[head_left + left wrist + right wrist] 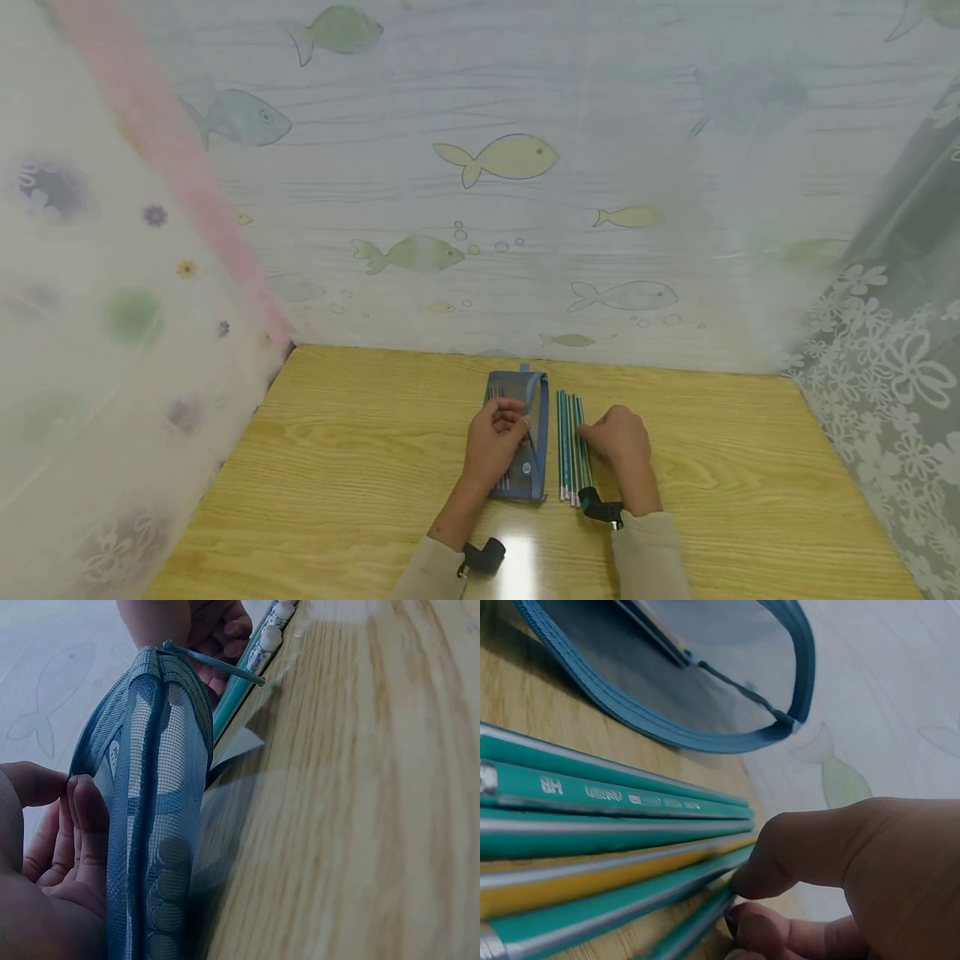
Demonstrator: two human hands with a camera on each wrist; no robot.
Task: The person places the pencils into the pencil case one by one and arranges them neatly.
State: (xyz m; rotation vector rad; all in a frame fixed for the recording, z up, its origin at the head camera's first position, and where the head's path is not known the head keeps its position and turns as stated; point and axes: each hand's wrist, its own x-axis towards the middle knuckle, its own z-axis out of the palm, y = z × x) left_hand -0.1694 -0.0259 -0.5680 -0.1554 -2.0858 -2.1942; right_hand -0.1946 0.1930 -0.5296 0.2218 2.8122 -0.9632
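Observation:
A blue mesh pencil case (pixel 517 382) lies lengthwise on the table, its zipped mouth gaping toward the right, as the right wrist view shows. My left hand (pixel 491 446) pinches the upper edge of that mouth between thumb and finger. Through the mesh, several pencil ends (pixel 169 889) show in the left wrist view. Beside the case lies a row of green pencils (pixel 564 442), with a yellow one (pixel 615 874) among them. At the row's right side, my right hand (pixel 621 437) pinches the outermost green pencil (pixel 690 934) between thumb and fingers.
The wooden table (pixel 360 467) extends to both sides of the case and pencils. A curtain printed with fish (pixel 517 157) hangs along its back edge. Black wrist cameras (pixel 486 556) are worn near both sleeves.

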